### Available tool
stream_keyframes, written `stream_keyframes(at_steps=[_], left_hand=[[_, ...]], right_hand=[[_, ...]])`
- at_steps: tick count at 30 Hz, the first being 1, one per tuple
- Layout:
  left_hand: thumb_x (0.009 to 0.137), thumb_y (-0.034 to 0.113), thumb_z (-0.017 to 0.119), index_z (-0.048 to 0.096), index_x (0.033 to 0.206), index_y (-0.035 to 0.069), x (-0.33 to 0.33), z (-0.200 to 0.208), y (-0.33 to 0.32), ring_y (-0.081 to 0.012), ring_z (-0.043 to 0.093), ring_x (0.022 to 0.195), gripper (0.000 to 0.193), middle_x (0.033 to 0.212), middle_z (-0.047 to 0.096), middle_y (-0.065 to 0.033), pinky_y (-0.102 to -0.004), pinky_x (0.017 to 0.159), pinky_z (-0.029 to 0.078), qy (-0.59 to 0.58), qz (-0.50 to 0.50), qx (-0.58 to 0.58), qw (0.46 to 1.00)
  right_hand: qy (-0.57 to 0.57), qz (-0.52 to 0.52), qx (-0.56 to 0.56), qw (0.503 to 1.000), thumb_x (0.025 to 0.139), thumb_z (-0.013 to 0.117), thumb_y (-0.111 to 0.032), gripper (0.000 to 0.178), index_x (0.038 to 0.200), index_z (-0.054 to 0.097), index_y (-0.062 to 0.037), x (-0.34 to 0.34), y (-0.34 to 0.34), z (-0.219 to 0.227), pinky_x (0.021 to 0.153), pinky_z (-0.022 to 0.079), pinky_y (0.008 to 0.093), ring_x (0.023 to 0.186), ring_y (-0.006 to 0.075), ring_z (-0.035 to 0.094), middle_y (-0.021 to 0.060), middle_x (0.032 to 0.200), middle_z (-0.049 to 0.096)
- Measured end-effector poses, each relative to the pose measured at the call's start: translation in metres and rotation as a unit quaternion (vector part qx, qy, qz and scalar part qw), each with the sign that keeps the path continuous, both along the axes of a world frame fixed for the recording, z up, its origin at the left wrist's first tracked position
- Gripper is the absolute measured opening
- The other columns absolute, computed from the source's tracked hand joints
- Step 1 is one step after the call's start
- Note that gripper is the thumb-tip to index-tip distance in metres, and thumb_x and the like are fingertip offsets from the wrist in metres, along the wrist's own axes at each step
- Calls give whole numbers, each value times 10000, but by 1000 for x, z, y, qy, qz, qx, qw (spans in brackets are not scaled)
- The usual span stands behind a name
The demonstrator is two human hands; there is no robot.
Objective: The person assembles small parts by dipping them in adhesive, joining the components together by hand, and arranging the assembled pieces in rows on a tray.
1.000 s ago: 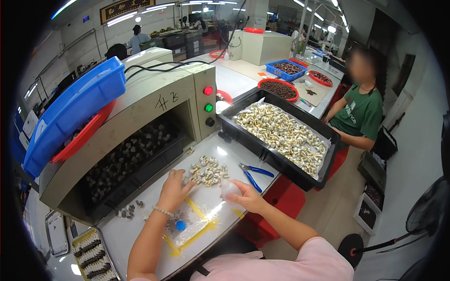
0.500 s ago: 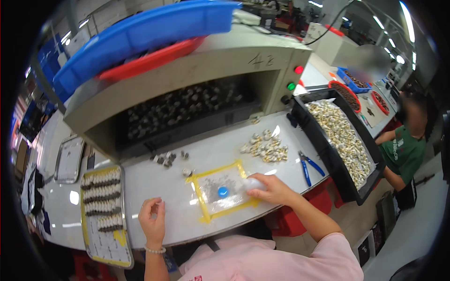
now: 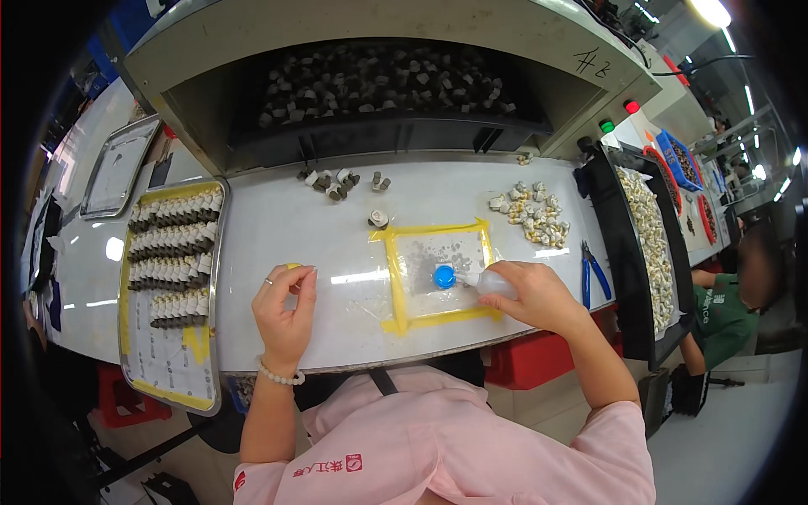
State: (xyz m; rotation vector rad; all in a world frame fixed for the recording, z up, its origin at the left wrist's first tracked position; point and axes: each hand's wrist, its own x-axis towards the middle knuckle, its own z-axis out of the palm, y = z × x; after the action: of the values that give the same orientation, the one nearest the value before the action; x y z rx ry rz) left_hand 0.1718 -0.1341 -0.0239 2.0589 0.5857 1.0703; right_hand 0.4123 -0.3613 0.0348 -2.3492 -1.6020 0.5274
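The right hand (image 3: 539,296) is wrapped around a pale squeeze bottle (image 3: 492,284), which points left at a small blue cap (image 3: 443,277) on the worktop (image 3: 278,210), inside a rectangle of yellow tape (image 3: 393,278). The left hand (image 3: 284,316) is curled narrow, left of the tape; a bit of yellow (image 3: 294,266) shows at its far end, too hidden to tell what it is. A heap of small white-and-gold pieces (image 3: 543,217) and blue-handled pliers (image 3: 600,276) lie to the right, and a metal tray (image 3: 168,358) with rows of pieces sits at far left.
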Motion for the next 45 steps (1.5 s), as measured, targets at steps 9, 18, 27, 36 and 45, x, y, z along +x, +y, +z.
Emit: stream_keyframes(at_steps=[9, 18, 27, 36, 45], left_hand=[[817, -8, 644, 623, 862, -34, 3, -2, -2, -140, 534, 608, 56, 725, 589, -83, -233, 566, 442, -9, -7, -22, 1000], [816, -1, 646, 623, 855, -32, 3, -2, 1, -144, 530, 599, 55, 712, 585, -85, -234, 558, 438, 3, -9, -23, 1000], [813, -2, 647, 619, 841, -31, 4, 0, 1, -150, 538, 602, 49, 721, 595, -89, -239, 557, 441, 10, -9, -28, 1000], [814, -5, 639, 617, 837, -35, 6, -2, -1, -157, 539, 605, 44, 723, 597, -93, -243, 564, 438, 15, -15, -31, 999], [825, -3, 625, 618, 842, -38, 8, -10, -1, -150, 534, 621, 39, 741, 603, -91, -243, 584, 436, 28, -30, -71, 997]], right_hand=[[-67, 50, -34, 996, 789, 665, -356, 376, 964, 614, -28, 2, 8, 5, 603, 487, 425, 655, 349, 623, 178, 713, 642], [-123, 90, -73, 986, 779, 673, -356, 331, 807, 592, -37, 3, 19, 19, 570, 482, 418, 596, 337, 618, 151, 592, 604], [-137, 110, -102, 979, 779, 674, -352, 332, 764, 587, -33, 3, 24, 26, 557, 481, 412, 574, 334, 613, 148, 572, 593], [-34, 19, -26, 999, 810, 668, -341, 379, 1006, 574, -31, 6, 1, 15, 609, 484, 395, 664, 324, 626, 164, 703, 626], [256, -210, 303, 894, 855, 661, -185, 358, 1118, 507, 2, 82, -36, -25, 695, 474, 268, 789, 121, 599, 80, 922, 631]])
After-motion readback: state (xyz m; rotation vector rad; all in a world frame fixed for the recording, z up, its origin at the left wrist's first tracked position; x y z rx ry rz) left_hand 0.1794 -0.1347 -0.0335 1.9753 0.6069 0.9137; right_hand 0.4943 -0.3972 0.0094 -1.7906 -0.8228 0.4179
